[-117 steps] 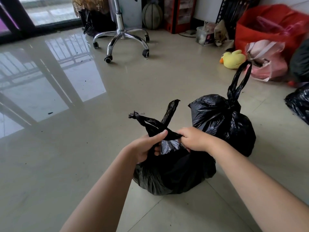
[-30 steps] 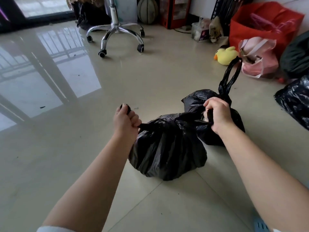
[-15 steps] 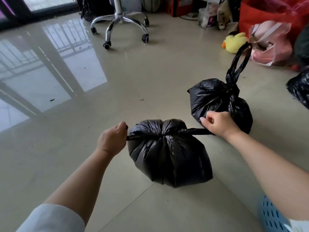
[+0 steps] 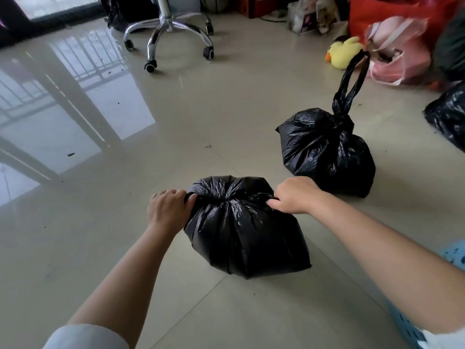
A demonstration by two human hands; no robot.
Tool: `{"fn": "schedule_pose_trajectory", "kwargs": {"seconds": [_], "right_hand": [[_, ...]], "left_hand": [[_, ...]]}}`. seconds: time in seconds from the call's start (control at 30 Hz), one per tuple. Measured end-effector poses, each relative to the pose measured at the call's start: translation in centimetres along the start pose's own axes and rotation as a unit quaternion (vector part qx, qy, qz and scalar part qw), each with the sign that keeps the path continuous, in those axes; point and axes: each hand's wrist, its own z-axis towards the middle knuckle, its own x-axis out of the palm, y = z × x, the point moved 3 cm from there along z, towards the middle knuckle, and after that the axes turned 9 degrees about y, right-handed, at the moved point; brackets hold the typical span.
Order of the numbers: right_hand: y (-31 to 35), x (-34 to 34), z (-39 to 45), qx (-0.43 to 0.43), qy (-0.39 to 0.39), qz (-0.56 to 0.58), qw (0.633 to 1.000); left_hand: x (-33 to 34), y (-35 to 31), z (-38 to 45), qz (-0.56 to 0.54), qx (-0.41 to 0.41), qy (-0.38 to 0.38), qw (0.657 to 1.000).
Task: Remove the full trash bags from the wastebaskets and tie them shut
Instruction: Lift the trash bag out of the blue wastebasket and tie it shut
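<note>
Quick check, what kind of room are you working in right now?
Likely a room in a home: glossy tiled floor, an office chair base on casters, a yellow plush duck beside bags of belongings.

A lived-in room of a home is shown: a glossy tiled floor [image 4: 226,102], a chrome swivel-chair base [image 4: 171,31] at 12 o'clock, a yellow plush duck [image 4: 342,52] and stuffed pink [image 4: 400,59] and red bags [image 4: 392,13] at 2 o'clock.

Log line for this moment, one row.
left hand: gripping near bag tie end | right hand: gripping other end | far bag: tied
</note>
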Motion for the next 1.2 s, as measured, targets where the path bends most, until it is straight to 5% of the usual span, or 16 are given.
{"fn": "schedule_pose_trajectory", "kwargs": {"seconds": [0.23, 0.43, 0.7, 0.8, 0.9, 1.07, 1.2], "right_hand": [[-0.8, 0.6, -0.4, -0.037, 0.004, 0.079, 0.996], [-0.5, 1.1, -0.5, -0.024, 0.019, 0.061, 0.998], [2.6, 1.5, -0.4, -0.051, 0.034, -0.063, 0.996], [2.0, 0.5, -0.1, -0.019, 0.024, -0.08, 0.996], [1.5, 0.0, 0.0, -0.015, -0.008, -0.061, 0.998], [0.6, 0.4, 0.4, -0.033, -0.028, 0.039, 0.998], [0.8, 1.1, 0.4, -0.038, -0.005, 0.067, 0.997]], "left_hand": [[1.0, 3.1, 0.0, 0.081, 0.102, -0.114, 0.985], [1.2, 2.7, -0.8, 0.092, 0.09, -0.078, 0.989], [0.2, 0.7, 0.9, -0.109, -0.122, 0.053, 0.985], [-1.3, 0.7, 1.6, -0.368, -0.182, -0.038, 0.911], [-2.7, -1.1, 1.5, -0.565, -0.088, -0.075, 0.817], [-3.6, -4.2, 1.0, -0.71, 0.074, 0.079, 0.696], [-2.7, -5.6, 0.4, -0.746, 0.04, 0.179, 0.64]]}}
